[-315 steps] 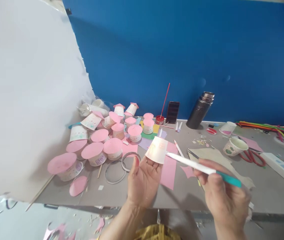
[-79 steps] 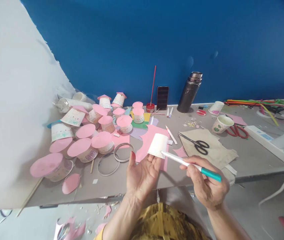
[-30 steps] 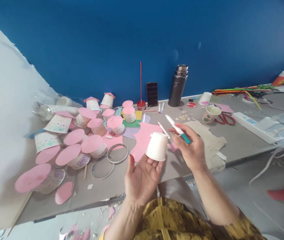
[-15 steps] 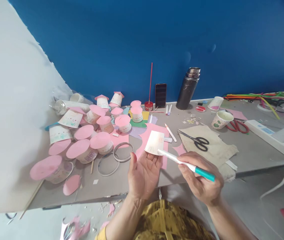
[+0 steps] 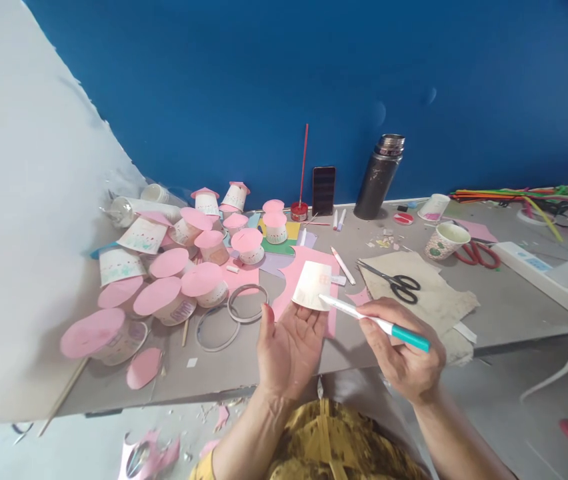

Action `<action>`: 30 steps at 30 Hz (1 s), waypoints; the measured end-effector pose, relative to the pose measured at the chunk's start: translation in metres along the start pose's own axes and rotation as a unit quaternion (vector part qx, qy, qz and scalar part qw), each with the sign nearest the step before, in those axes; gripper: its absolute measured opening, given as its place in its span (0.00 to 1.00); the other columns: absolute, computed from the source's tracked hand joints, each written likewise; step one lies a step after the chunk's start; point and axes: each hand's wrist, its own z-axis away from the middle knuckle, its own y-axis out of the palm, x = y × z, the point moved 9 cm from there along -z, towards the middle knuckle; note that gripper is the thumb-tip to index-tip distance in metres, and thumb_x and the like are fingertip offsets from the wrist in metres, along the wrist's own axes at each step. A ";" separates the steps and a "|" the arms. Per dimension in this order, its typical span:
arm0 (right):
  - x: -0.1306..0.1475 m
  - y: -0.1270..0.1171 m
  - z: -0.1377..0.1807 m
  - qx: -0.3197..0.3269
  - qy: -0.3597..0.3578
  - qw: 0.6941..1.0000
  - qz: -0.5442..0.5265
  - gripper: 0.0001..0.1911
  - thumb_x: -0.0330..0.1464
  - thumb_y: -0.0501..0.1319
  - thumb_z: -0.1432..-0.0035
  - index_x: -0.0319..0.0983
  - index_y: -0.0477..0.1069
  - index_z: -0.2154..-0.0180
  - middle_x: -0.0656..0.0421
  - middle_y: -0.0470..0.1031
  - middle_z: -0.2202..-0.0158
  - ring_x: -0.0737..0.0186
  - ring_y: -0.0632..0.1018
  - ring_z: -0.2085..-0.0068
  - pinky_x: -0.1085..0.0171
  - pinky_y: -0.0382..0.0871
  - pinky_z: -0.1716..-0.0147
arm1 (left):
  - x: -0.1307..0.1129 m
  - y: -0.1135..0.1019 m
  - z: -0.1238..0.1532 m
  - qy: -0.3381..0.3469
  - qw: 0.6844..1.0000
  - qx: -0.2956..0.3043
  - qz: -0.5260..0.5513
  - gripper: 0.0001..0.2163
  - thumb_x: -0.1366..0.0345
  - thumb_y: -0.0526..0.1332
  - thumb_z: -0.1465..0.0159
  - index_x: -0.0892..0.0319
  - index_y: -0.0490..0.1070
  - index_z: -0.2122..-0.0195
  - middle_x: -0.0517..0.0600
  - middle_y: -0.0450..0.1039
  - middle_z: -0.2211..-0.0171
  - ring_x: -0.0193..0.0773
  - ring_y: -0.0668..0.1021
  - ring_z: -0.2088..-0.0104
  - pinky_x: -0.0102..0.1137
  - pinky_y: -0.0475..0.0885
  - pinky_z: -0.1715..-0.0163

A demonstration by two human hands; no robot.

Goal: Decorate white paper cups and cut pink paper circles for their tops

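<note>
My left hand (image 5: 289, 347) is palm up, its fingertips inside the mouth of a white paper cup (image 5: 309, 283) that it holds on its side. Faint orange lines mark the cup near its right edge. In my right hand (image 5: 407, 350) a white marker with a teal end (image 5: 377, 323) is gripped like a pen, its tip at the cup's lower right side. Behind the cup lies pink paper (image 5: 291, 260) with curved cutouts. Two grey tape rings (image 5: 247, 305) overlap just left of my left hand.
Several decorated paper cups with pink paper tops (image 5: 204, 280) crowd the left of the table. Black-handled scissors (image 5: 404, 289) lie on a cloth (image 5: 431, 283) at right. Farther back stand a dark flask (image 5: 378, 180), a phone (image 5: 323, 191) and a patterned cup (image 5: 445, 241); a power strip (image 5: 544, 280) is far right.
The marker tip has shifted slightly along the cup's surface, and the drawn lines under it look less distinct now. Both hands keep their holds; the whole view has moved a little.
</note>
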 end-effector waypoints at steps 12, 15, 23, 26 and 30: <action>-0.003 0.003 -0.002 0.020 0.015 1.000 -0.013 0.11 0.21 0.62 0.35 0.41 0.76 0.56 0.57 0.80 0.68 0.61 0.80 0.68 0.63 0.76 0.69 | 0.002 -0.003 -0.003 -0.029 0.999 -0.002 0.037 0.36 0.43 0.49 0.25 0.68 0.55 0.27 0.68 0.77 0.41 0.50 0.79 0.39 0.40 0.71 0.37; -0.005 0.001 0.000 0.013 0.011 1.000 -0.017 0.11 0.21 0.62 0.36 0.40 0.76 0.56 0.56 0.80 0.67 0.61 0.81 0.67 0.63 0.76 0.68 | 0.002 -0.004 -0.005 -0.042 0.998 -0.003 0.055 0.37 0.44 0.47 0.25 0.69 0.51 0.25 0.69 0.77 0.41 0.51 0.79 0.40 0.42 0.71 0.38; -0.010 -0.003 0.002 -0.004 0.008 1.000 -0.025 0.13 0.19 0.62 0.37 0.40 0.76 0.56 0.56 0.80 0.66 0.60 0.81 0.66 0.62 0.75 0.67 | 0.004 -0.007 -0.011 -0.074 0.992 0.027 0.098 0.40 0.44 0.47 0.25 0.72 0.44 0.24 0.69 0.78 0.41 0.53 0.78 0.38 0.43 0.70 0.36; -0.009 -0.009 0.000 -0.034 0.006 0.999 -0.009 0.14 0.18 0.62 0.37 0.40 0.76 0.56 0.57 0.80 0.66 0.60 0.80 0.66 0.62 0.76 0.66 | 0.004 -0.006 -0.012 -0.088 0.989 0.057 0.105 0.40 0.43 0.45 0.25 0.71 0.43 0.24 0.69 0.77 0.41 0.54 0.78 0.37 0.44 0.70 0.36; -0.011 -0.003 -0.001 0.000 0.025 0.999 -0.028 0.11 0.20 0.62 0.36 0.40 0.76 0.57 0.58 0.79 0.67 0.61 0.80 0.68 0.64 0.74 0.68 | 0.003 -0.006 -0.013 -0.101 0.985 0.083 0.112 0.40 0.42 0.44 0.25 0.69 0.43 0.23 0.69 0.77 0.40 0.53 0.77 0.37 0.44 0.70 0.36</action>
